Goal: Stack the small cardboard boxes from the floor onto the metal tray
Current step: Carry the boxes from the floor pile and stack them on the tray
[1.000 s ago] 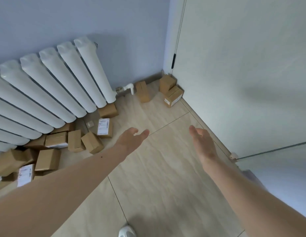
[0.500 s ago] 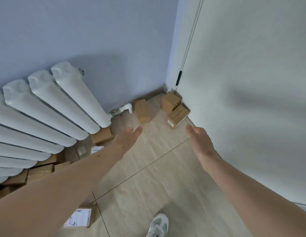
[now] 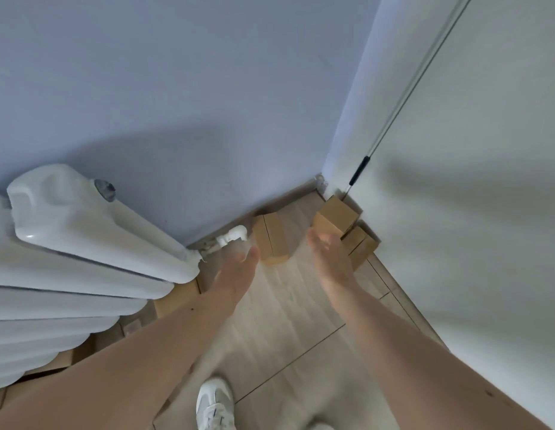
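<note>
My left hand and right hand are both wide and hold nothing, reaching to the small boxes on the floor in the far corner, which look light and stiff, so I would pinch the flat sides.

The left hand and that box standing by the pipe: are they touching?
Cannot tell. In the head view the left hand reaches toward the box, its blurred fingertips right beside the box's edge, with no plain gap or contact.
</note>
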Motion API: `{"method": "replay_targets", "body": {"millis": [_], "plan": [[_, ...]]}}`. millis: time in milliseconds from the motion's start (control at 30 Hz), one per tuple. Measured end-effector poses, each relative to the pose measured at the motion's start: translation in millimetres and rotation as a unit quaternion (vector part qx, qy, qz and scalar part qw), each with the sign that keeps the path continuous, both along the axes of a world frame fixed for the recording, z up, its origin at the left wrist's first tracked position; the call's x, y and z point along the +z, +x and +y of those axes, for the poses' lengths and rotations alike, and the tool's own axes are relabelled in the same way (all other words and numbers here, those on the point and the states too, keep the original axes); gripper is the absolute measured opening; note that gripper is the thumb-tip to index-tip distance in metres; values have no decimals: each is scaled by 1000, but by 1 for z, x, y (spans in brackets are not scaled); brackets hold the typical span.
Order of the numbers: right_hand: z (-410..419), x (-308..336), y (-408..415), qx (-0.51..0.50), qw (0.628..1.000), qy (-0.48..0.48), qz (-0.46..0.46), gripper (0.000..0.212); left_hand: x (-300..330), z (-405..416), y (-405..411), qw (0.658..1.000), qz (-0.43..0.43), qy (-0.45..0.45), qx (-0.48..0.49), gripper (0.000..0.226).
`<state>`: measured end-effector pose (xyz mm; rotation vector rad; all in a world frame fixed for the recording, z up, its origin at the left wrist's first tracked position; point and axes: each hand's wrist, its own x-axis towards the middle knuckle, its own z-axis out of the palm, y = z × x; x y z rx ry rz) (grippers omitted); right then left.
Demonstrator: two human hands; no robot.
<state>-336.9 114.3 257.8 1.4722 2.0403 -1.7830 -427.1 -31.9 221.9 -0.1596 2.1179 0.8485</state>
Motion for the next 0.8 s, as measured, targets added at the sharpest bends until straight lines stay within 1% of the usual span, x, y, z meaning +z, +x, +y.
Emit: {"method": "replay_targets", "body": {"millis": [67,133,200,267,333,433,533,633,700,800], "plan": [[6,-31,-27,13,1000,2,-2,65,-31,7,-20,1000,26,-15,3,56],[12,-71,-48,38,999,9,-19,67,-68,14,-35,999,30,-31,12,57],[17,-111,-62,84,995,23,-41,69,-106,20,-45,999,22,-25,3,59],[23,-151,-73,122,990,34,-69,72,-145,27,-53,999,8,-29,-13,67],[28,-189,-83,137,985,36,-94,74,-182,36,-61,1000,-4,-30,-6,73],[31,-238,-99,152,982,23,-110,78,-226,51,-73,1000,-15,-1,12,77],[31,-274,-113,154,983,-18,-94,83,-255,63,-84,998,-19,15,62,76],[28,-300,-122,136,985,-52,-92,82,-277,67,-89,993,-37,33,106,74],[25,-311,-122,126,985,-73,-95,78,-289,63,-87,992,-45,40,109,70],[21,-318,-121,126,983,-90,-100,77,-297,63,-82,994,-28,59,83,63]]}}
